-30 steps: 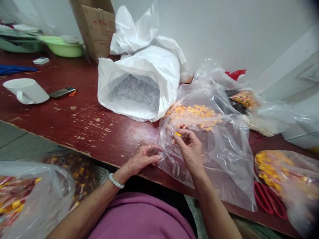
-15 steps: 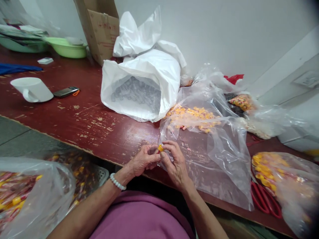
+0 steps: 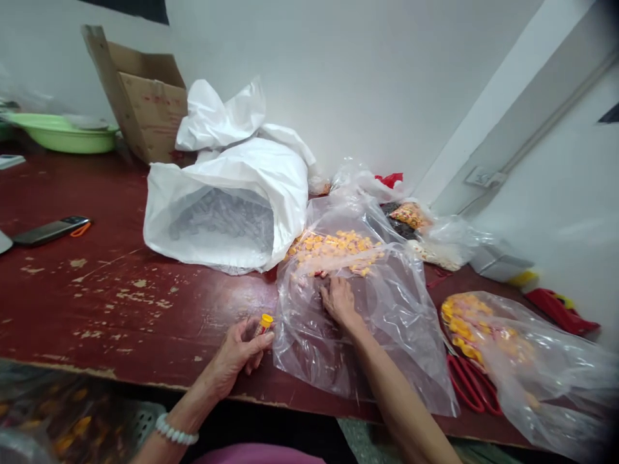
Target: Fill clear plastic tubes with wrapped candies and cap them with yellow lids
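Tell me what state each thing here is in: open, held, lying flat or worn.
Left hand: closed on a yellow-topped tube.
Yellow-topped tube: held, yellow end up.
Right hand: by the yellow-topped pieces; grip unclear.
White sack: mouth open, clear tubes inside.
Clear plastic bag: spread on the tabletop.
Cardboard box: open, flap raised.
Phone-like device: lying flat.
Tabletop: paint chipped.

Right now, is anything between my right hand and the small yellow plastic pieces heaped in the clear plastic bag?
A loose fold of clear plastic film crosses the near side of the small yellow plastic pieces, just beyond your right hand. Whether you're reaching under it isn't clear. I see no other obstacle.
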The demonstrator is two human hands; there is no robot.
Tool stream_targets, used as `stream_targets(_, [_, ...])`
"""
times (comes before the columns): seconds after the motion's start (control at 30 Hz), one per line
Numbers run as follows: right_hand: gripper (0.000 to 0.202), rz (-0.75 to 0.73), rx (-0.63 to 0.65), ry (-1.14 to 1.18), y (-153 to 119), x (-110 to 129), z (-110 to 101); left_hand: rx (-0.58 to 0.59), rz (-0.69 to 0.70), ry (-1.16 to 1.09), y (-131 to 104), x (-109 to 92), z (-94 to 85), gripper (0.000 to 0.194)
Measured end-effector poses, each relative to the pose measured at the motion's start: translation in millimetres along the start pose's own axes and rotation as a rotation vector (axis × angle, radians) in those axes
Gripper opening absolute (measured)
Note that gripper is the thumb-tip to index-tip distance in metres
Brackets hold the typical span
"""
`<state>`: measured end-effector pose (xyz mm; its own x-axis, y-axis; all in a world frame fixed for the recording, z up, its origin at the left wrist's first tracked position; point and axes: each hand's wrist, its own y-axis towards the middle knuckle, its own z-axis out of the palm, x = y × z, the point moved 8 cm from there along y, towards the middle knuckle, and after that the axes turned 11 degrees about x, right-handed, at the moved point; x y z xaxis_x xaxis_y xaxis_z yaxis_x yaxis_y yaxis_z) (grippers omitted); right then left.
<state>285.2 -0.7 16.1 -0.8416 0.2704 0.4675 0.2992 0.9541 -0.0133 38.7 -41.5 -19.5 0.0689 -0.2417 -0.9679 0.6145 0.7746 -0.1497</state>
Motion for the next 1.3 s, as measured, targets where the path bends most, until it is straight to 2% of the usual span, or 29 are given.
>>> stream_targets(0.07, [0.033, 0.086, -0.028, -0.002, 17, -8, 0, 0.004, 0.007, -0.020, 0, 1, 0.0, 0.040])
stream_targets(0.17, [0.034, 0.142, -0.031, 0.039, 39, -9, 1, 0.006, 0.016, -0.046, 2, 0, 0.4, 0.042])
stream_targets(0.3, [0.028, 0.082, -0.023, 0.121, 56, -5, 1, 0.033, 0.004, -0.064, 4, 0, 1.2, 0.040])
stream_targets(0.43, [0.022, 0.026, 0.013, 0.257, 52, -13, 3, 0.027, 0.023, -0.013, 4, -1, -0.3, 0.034])
stream_targets(0.53, [0.027, -0.003, 0.033, 0.420, 35, -19, 3, 0.020, 0.025, 0.011, 3, 1, -1.4, 0.037])
stream_targets(0.63, [0.041, -0.040, 0.014, 0.595, 1, -9, -3, 0.032, 0.038, 0.041, 3, 4, 0.0, 0.038])
stream_targets(0.73, [0.039, -0.138, -0.039, 0.760, -46, 24, -9, 0.062, 0.042, 0.111, 3, 5, 6.5, 0.034])
stream_targets(0.8, [0.029, -0.286, -0.043, 0.924, -75, 56, -6, 0.081, 0.030, 0.160, 3, 4, 12.7, 0.034])
stream_targets(0.83, [0.024, -0.338, -0.052, 0.932, -86, 69, -3, 0.091, 0.022, 0.181, 3, 4, 16.1, 0.035])
stream_targets(0.97, [0.016, -0.481, -0.045, 0.730, -112, 104, 14, 0.112, 0.021, 0.187, -1, 2, 25.1, 0.033])
stream_targets(1.1, [0.023, -0.557, 0.016, 0.551, -123, 111, 21, 0.100, 0.009, 0.142, -4, 6, 24.0, 0.023])
stream_targets(1.3, [0.037, -0.693, -0.021, 0.333, -140, 120, 16, 0.075, 0.081, 0.147, -1, 3, 19.6, 0.009])
